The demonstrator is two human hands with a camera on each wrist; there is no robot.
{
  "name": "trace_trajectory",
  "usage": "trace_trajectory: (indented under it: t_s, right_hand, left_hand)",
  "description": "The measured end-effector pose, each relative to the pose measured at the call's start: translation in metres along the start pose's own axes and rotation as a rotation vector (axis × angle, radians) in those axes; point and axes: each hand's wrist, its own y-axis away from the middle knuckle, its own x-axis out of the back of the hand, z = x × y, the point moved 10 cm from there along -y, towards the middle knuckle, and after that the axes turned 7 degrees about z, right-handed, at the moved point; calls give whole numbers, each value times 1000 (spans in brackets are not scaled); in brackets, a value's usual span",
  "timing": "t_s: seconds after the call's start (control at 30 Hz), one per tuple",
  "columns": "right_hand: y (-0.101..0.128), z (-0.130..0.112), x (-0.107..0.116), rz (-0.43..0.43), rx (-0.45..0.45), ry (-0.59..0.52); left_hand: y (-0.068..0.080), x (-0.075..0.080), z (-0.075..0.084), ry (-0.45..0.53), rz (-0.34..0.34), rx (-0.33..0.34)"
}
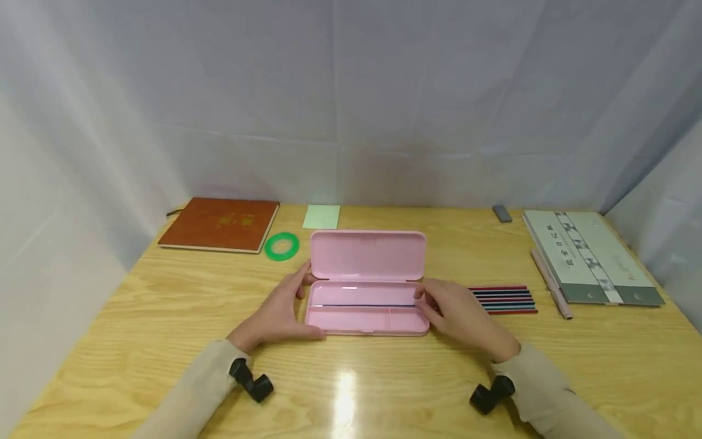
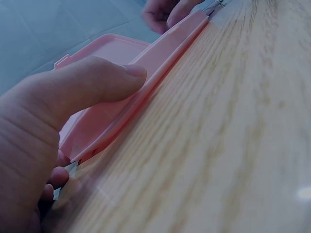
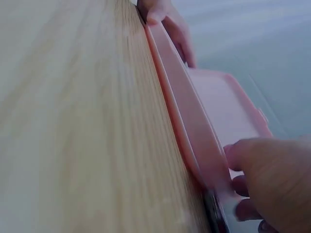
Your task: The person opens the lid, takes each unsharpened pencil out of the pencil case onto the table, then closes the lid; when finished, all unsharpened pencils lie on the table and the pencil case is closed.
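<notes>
Head view: left hand (image 1: 280, 308) and right hand (image 1: 457, 314) clasp the open pencil case (image 1: 366, 281) (one pencil (image 1: 364, 305) inside); next, reaching for the remaining pencils (image 1: 503, 299) seems likely.

light: soft, even | glare: white patch on glossy pale wooden table (image 1: 164, 317) nearside of the open pink plastic pencil case (image 1: 366, 281) | wrist views: pretty blurry up close

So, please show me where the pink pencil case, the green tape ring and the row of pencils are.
pink pencil case (image 1: 366, 255), head view, open lid
green tape ring (image 1: 270, 249), head view, left band
row of pencils (image 1: 507, 299), head view, middle
</notes>
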Motion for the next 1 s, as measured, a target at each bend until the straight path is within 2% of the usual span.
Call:
trace_trajectory:
  t_s: [0.17,0.4,0.7,0.87,0.93,1.0]
  right_hand:
    - [-22,-10,-11,1,38,-67]
    - [-41,-11,-30,-140,27,-129]
    - [-61,-43,-47,-182,142,-24]
    - [-67,-53,-59,-214,150,8]
    - [-65,-53,-58,-191,139,21]
    - [-61,-53,-51,-132,141,28]
  left_hand:
    - [-2,-2,1,2,0,-9]
    - [-4,-1,2,-16,4,-5]
    - [-1,1,-2,-36,1,11]
    - [0,3,0,-24,6,-3]
    - [1,2,1,-25,3,-7]
    - [1,2,2,-24,-2,-8]
